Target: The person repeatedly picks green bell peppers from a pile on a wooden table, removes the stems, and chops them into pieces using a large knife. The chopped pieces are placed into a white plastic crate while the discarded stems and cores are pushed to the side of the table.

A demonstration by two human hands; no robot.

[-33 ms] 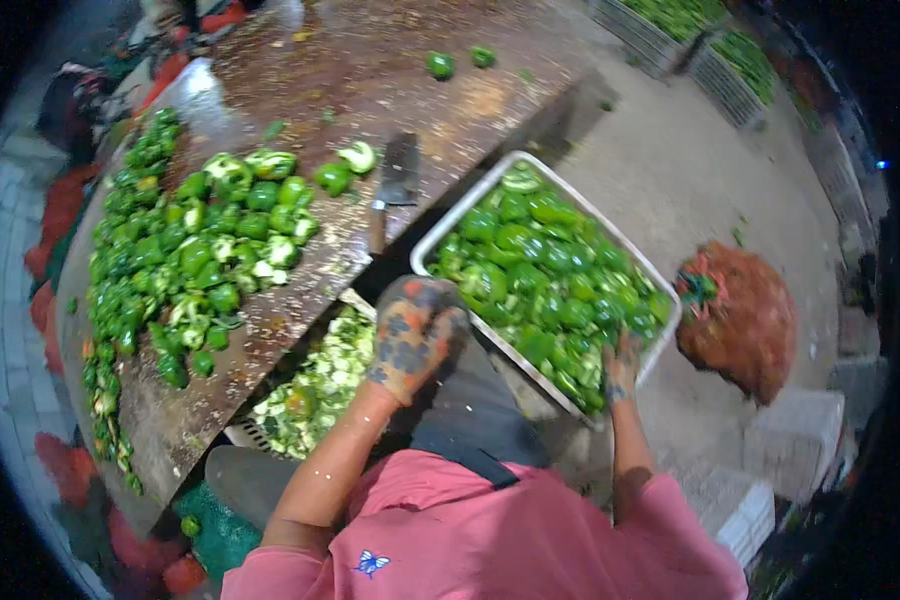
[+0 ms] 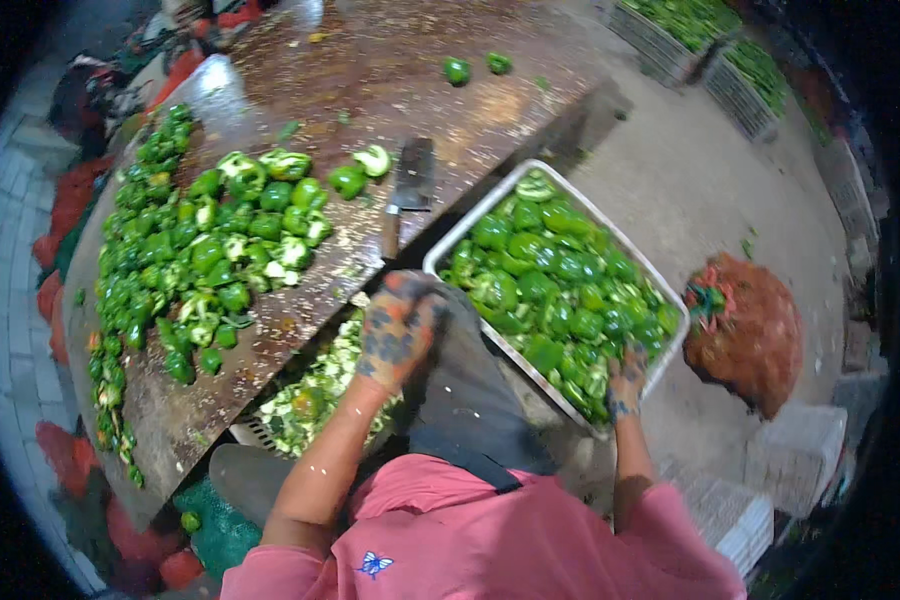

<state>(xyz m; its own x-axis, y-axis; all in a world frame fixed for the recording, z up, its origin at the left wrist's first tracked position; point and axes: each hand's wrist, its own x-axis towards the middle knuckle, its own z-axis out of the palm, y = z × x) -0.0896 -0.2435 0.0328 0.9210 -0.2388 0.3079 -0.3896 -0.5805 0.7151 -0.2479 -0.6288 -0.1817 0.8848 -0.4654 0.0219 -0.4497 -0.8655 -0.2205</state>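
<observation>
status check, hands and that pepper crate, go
Left hand gloved, on near corner of white crate. Right hand gloved, gripping crate's far rim. Crate full of green peppers. Cleaver lies on table beside it.

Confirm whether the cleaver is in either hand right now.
No: the cleaver lies on the cutting table, while the left hand and right hand grip the white crate of green peppers.
</observation>
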